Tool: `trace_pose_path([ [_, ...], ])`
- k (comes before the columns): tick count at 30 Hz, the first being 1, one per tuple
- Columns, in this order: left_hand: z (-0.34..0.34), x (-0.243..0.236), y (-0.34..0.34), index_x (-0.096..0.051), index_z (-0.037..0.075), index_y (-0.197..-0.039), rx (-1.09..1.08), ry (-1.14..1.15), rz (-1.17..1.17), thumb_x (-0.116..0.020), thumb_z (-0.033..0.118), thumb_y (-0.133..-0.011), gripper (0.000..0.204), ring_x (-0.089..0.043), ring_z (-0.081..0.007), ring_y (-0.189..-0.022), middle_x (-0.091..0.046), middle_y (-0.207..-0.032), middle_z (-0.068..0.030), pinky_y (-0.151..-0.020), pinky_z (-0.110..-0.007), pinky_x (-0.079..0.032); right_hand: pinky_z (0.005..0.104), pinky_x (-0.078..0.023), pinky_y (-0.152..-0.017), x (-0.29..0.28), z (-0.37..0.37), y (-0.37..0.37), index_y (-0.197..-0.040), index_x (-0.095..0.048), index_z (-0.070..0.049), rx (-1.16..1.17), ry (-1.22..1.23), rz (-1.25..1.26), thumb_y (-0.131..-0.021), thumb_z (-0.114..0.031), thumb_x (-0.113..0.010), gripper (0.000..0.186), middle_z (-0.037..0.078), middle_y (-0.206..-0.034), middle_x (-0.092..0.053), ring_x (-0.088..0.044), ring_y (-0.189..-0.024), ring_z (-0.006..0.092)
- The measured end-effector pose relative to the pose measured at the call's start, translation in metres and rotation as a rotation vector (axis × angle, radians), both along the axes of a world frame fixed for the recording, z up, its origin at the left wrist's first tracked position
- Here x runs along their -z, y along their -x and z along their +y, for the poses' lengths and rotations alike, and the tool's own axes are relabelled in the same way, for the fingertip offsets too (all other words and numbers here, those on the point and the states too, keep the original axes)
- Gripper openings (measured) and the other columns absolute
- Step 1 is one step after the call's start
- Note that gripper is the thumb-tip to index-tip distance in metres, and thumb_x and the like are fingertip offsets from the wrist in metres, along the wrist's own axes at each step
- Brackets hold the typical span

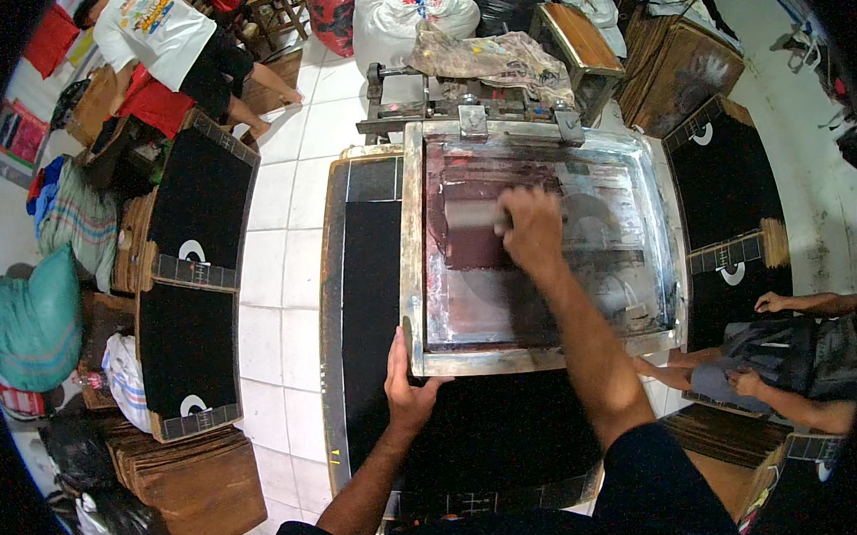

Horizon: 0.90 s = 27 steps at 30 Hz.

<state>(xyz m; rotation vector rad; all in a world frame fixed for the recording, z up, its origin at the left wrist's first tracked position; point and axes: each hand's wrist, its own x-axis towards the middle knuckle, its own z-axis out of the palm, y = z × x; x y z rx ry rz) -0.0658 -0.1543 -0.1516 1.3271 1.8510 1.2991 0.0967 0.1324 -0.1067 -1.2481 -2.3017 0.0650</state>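
Note:
A wooden-edged printing screen (414,268) lies over a long board covered in black fabric (376,290). My right hand (535,221) is closed around the end of a squeegee (474,215), which is smeared by motion on the mesh. Dark maroon ink (476,250) spreads under and around the squeegee, in the mesh's left part. At the screen's near left corner rests my left hand (411,394), its fingers stretched along the outer edge and its thumb apart at the near edge. Metal clamps (472,122) grip the screen's far edge.
Boards with black fabric and white curved prints stand left (195,347) and right (730,189). A stained rag (486,61) lies behind the clamps. One person (160,39) bends at far left; another person's arm (794,398) shows at right. White floor tiles (279,275) run alongside.

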Motion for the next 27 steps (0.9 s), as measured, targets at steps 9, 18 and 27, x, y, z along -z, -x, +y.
trace_pose_path([
  [9,0.0,-0.007,-0.002,-0.026,-0.001,-0.161,0.006,0.036,-0.027,-0.094,0.003,-0.068,0.115,-0.043,-0.0352,-0.146,-0.041,-0.158,-0.0248,-0.12,-0.044,-0.04,0.0488,-0.041,-0.098,-0.016,-0.109,-0.03,-0.102,-0.072,-0.011,0.071,-0.067,0.207,-0.071,0.003,-0.068,0.035,0.004,-0.097,-0.069,-0.061,-0.099,0.029],
  [18,0.016,-0.154,-0.002,-0.018,0.007,-0.165,0.018,-0.311,-0.029,-0.088,-0.005,-0.073,0.116,-0.06,-0.0274,-0.128,-0.05,-0.152,-0.026,-0.108,-0.04,-0.051,0.0502,-0.038,-0.099,-0.11,-0.166,-0.043,-0.109,-0.075,-0.017,0.129,-0.521,0.382,-0.08,-0.012,-0.067,0.031,0.004,-0.104,-0.069,-0.059,-0.104,0.0291],
  [27,-0.056,-0.02,0.182,-0.029,0.002,-0.16,-0.205,-0.166,-0.23,-0.085,0.016,-0.086,0.095,-0.064,-0.0338,-0.118,-0.052,-0.147,-0.0281,-0.096,-0.044,-0.056,0.0465,-0.039,-0.104,-0.308,-0.03,-0.026,-0.119,-0.071,-0.015,0.136,-0.714,0.29,-0.078,-0.007,-0.068,0.042,0.004,-0.11,-0.07,-0.061,-0.109,0.0288],
])
